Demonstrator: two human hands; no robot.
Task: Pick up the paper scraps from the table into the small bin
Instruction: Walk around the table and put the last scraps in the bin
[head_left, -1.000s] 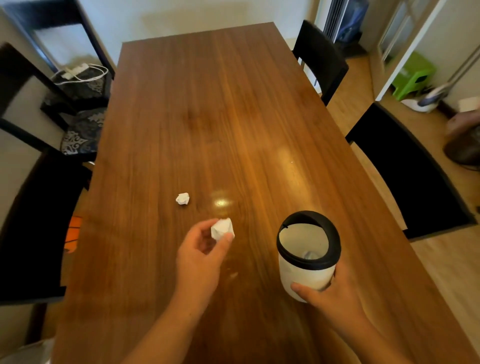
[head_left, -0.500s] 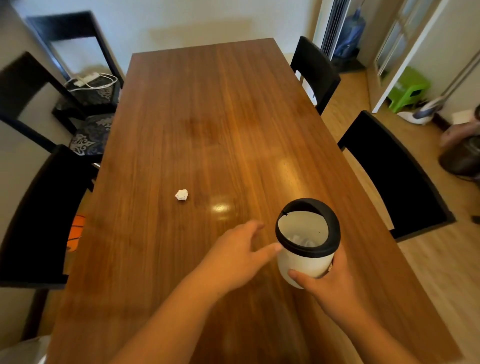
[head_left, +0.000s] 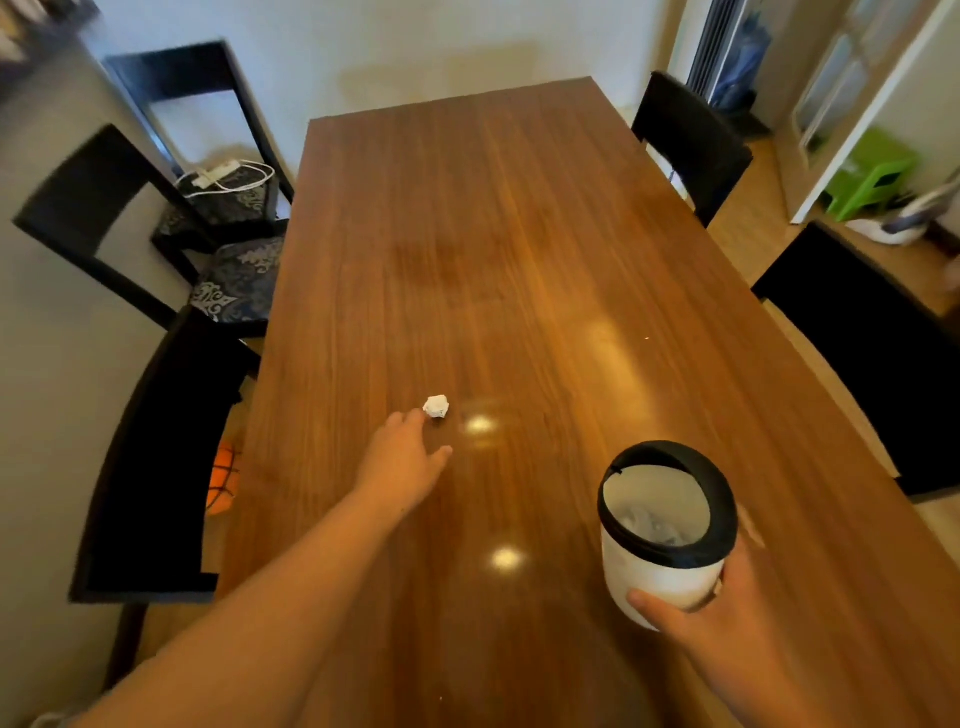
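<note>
L hand (head_left: 402, 457) now by paper scrap (head_left: 435, 406), left bin (head_left: 662, 540).

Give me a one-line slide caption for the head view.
Left hand reaches for the last crumpled paper scrap on the wooden table; right hand holds the small bin.

The bench (head_left: 519, 249) is brown wood with long straight grain, polished smooth and glossy enough to throw back bright spots of lamp light. The scrap (head_left: 435, 406) lying on it is white paper, crumpled into a rough, creased ball. The small bin (head_left: 660, 571) has a smooth white plastic body with a soft sheen and a matt black plastic rim; crumpled white paper shows inside. The chairs (head_left: 685, 145) look matt black, and one seat cushion (head_left: 236, 283) is dark patterned cloth. The floor (head_left: 743, 228) is pale wood. A stool (head_left: 867, 176) is bright green plastic.
</note>
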